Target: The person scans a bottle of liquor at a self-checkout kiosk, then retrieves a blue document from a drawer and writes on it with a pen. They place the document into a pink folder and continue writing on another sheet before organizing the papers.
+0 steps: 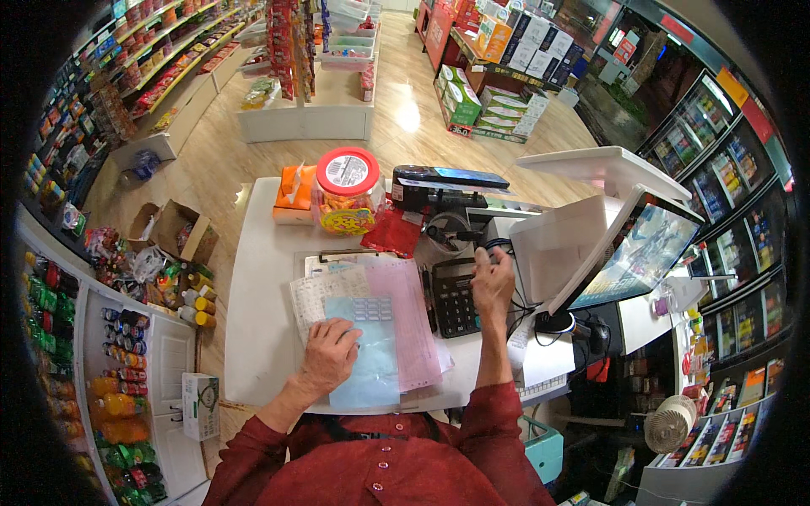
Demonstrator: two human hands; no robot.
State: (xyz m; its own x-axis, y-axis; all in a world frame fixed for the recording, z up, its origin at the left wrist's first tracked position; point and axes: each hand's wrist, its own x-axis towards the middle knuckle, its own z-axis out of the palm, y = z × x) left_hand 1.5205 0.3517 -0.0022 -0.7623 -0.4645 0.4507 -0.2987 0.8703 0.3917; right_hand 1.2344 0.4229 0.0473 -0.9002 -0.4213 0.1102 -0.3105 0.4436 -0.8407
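My left hand [329,354] rests palm down, fingers slightly bent, on a light blue sheet [367,382] and the edge of a handwritten paper [316,291]. A grid of small pale rectangles [372,309] shows near the sheet's top. Pink ruled paper [411,329] lies underneath, and a clipboard's clip [348,255] shows above the stack. My right hand [495,283] is over the right side of a black desk calculator [457,310], thumb and forefinger apart, with nothing visible between them. Between the calculator and papers lies a dark pen [428,297].
Behind the papers stand a red-lidded candy jar [347,196], an orange tissue box [294,196], a red packet [393,231] and a clear cup [447,233]. A monitor [633,253] and cables bound the right side. Cartons and bagged goods [164,253] crowd the floor at left.
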